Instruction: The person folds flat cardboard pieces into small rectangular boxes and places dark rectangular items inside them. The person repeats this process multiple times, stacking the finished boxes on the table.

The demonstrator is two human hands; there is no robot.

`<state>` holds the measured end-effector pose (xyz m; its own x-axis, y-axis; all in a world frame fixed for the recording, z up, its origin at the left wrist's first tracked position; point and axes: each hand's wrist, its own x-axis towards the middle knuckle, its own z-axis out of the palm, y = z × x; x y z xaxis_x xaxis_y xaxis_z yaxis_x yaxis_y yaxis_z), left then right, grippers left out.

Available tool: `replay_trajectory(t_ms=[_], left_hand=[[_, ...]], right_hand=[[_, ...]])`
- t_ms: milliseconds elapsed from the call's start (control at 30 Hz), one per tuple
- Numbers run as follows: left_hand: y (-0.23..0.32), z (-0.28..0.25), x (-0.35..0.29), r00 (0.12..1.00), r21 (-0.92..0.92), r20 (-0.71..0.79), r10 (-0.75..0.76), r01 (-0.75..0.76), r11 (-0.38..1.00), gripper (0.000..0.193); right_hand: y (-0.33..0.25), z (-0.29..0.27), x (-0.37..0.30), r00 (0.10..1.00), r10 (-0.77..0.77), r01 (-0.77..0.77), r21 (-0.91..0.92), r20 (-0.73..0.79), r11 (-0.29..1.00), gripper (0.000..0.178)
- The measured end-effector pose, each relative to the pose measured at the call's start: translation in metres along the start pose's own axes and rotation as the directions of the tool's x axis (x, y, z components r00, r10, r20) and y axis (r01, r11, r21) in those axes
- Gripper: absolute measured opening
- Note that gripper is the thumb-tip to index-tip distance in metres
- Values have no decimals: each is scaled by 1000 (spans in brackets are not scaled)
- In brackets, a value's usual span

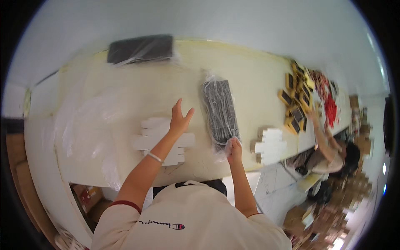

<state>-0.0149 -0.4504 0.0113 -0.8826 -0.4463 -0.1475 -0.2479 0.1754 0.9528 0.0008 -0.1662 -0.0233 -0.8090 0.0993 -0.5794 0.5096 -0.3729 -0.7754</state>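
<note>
A worker at a long cream table (125, 89) holds the near end of a clear plastic bag of black items (220, 111), the right hand (234, 150) pinched shut on the bunched film at the bag's nearest corner, close to the table's front edge. The bag lies lengthwise across the middle of the table, pointing away from the worker. The left hand (180, 119) hovers open just left of it, fingers spread wide and holding nothing, above a stack of flat white cardboard blanks (155, 139). A second stack of white blanks (269, 146) sits at the edge to the right, a wrapped dark bundle (141, 49) lies at the far side, and loose clear film (89, 118) covers the left of the table. Farther right, another person's arm (324, 139) reaches toward black-and-yellow boxes (296, 100) and red pieces (329, 104). To handle the bag well, the open hand would probably best steady its long side while the right keeps a firm hold low on the film, so that the contents stay aligned rather than sliding out.
</note>
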Motion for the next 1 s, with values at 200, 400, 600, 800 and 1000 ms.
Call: replay_trajectory(t_ms=[200,400,600,800,1000], left_hand=[[16,88,54,964,446,255,77,-188,875,86],[50,180,113,878,479,442,186,-406,778,80],[48,219,118,875,705,479,-64,-341,622,57],[16,161,79,972,224,155,177,-209,952,29],[76,76,91,868,-413,456,-198,403,816,10]], right_hand=[[9,-49,-41,993,79,-65,-148,91,987,14],[56,-77,-92,952,301,-300,28,-49,954,44],[47,-92,-60,941,338,-329,271,12,905,90],[19,-104,-72,930,350,-367,230,114,901,63],[39,-150,-37,966,212,-215,0,-148,977,15]])
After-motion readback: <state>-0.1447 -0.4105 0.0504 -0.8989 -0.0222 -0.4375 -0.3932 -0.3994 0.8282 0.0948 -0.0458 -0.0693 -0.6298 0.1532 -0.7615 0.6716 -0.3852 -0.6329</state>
